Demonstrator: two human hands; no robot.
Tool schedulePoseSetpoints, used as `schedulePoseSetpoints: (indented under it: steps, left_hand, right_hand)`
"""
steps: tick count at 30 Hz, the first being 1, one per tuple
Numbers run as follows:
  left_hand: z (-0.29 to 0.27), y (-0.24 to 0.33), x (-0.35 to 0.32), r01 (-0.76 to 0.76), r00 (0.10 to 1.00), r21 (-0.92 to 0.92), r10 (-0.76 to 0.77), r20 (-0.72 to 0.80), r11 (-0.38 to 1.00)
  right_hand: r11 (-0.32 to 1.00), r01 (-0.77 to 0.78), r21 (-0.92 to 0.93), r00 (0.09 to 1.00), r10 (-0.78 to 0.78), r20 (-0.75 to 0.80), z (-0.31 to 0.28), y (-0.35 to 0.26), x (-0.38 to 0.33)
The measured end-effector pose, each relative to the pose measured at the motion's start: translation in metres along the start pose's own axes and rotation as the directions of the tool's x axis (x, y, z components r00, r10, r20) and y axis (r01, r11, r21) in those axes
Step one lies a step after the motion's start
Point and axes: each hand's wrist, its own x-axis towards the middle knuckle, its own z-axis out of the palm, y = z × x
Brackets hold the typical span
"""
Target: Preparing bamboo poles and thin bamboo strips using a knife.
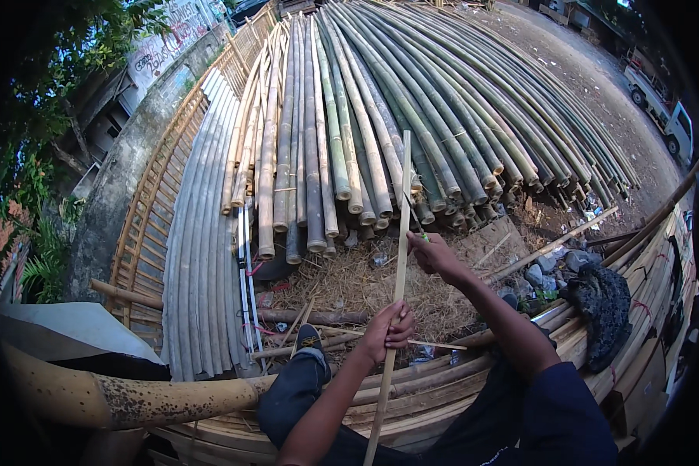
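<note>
Now, our left hand wrapped round the strip, right hand at its one o'clock curled on the knife, we'd best shave shallow.

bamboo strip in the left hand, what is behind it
Behind the bamboo strip, straw-littered ground and stacked bamboo poles show either side; the parts directly behind it are covered.

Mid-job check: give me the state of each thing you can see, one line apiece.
Left hand: closed around the bamboo strip
Right hand: closed on the knife
Bamboo strip: split, held pointing away
Knife: blade bare, beside the strip; contact unclear
Bamboo poles: unsplit, piled, cut ends facing the person
Corrugated sheet: beside the pile
Dark cloth: draped, rumpled
Thick yellow bamboo: dark-speckled, unsplit where visible
</note>
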Motion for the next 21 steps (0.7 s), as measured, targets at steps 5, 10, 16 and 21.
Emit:
schedulePoseSetpoints:
  steps: [5, 10, 16, 21]
  left_hand:
    - [-0.002, 0.005, 0.005, -0.087, 0.984, 0.141, 0.107, -0.143, 0.986]
    - [0.009, -0.011, 0.003, -0.098, 0.912, 0.507, 0.281, -0.299, 0.857]
    - [0.027, -0.020, -0.004, -0.099, 0.887, 0.592, 0.341, -0.313, 0.800]
    - [0.024, -0.050, -0.005, -0.067, 0.909, 0.667, 0.322, -0.267, 0.742]
  right_hand:
    - [0.410, 0.034, -0.911, 0.980, -0.195, -0.051, -0.002, 0.010, -0.006]
    - [0.108, 0.369, -0.923, 0.909, -0.250, 0.334, 0.010, 0.024, -0.012]
    - [0.038, 0.346, -0.938, 0.870, -0.388, 0.305, 0.002, 0.019, -0.004]
    - [0.150, -0.160, -0.976, 0.846, -0.488, -0.213, -0.057, 0.008, 0.019]
